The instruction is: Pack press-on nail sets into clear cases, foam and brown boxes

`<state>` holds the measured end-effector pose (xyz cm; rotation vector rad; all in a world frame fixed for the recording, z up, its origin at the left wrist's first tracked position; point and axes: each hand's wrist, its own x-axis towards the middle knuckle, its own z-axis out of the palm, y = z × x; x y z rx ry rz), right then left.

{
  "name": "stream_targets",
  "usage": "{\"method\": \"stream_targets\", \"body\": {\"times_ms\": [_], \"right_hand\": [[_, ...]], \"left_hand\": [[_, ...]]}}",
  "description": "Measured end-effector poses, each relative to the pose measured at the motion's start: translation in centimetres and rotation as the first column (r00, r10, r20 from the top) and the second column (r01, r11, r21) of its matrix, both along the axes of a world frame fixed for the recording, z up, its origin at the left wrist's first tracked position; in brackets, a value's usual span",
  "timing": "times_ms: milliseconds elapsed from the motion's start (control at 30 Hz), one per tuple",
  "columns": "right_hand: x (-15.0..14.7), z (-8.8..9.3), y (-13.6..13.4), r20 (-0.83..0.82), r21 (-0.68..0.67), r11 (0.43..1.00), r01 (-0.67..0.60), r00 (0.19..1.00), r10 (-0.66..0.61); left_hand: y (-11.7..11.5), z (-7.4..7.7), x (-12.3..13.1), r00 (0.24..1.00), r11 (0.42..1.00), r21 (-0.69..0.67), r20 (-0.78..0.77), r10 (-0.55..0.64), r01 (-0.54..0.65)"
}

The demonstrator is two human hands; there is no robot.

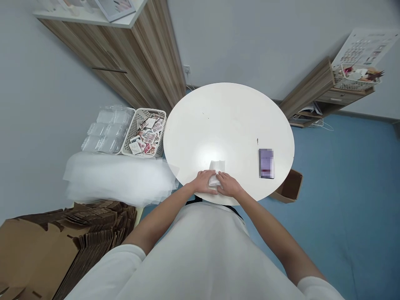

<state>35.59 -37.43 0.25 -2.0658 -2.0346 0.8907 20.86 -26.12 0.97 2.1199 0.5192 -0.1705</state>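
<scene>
At the near edge of the white bench (228,116), the left hand (203,182) and right hand (230,184) both close their grip on the near end of a small white pouch (216,167), seemingly pinning it flat. A purple card (266,163) lies apart to the right; farther left, a basket of cards (150,110) stands within reach

The 2 bare forearms are stretched forward and drawn inward. The left hand (204,182) and right hand (229,184) are held palm-down, side by side, close together, fingers lightly curled.
</scene>
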Motion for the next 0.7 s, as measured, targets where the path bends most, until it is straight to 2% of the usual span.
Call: {"method": "stream_targets", "body": {"times_ms": [100,200,267,400,500,700], "right_hand": [[0.1,0.6,-0.7,-0.036,-0.007,1.000,-0.004,0.999,0.004],[0.4,1.1,-0.8,-0.030,-0.026,1.000,-0.015,0.999,0.014],[0.8,1.3,-0.4,-0.026,-0.037,0.999,-0.031,0.999,0.031],[1.6,1.4,0.7,-0.024,0.020,0.999,-0.048,0.999,0.048],[2.1,1.3,1.5,-0.032,0.035,0.999,0.011,0.999,-0.010],[2.5,0.3,2.7,-0.192,0.036,0.972,0.232,0.956,-0.221]], "left_hand": [[-1.1,-0.6,-0.9,1.000,0.999,0.038,0.016,-0.018,0.017],[-1.9,-1.9,-1.3,0.996,0.992,0.098,0.053,0.070,-0.075],[-2.0,-2.6,-1.2,0.989,0.988,0.098,0.101,0.109,-0.119],[-1.1,-3.1,-0.7,0.985,0.989,0.094,0.137,0.100,-0.114],[-0.4,-3.0,-0.1,0.988,0.985,0.107,0.088,0.128,-0.137],[-0.1,-2.9,1.1,0.955,0.948,0.134,-0.029,0.295,-0.289]]}}
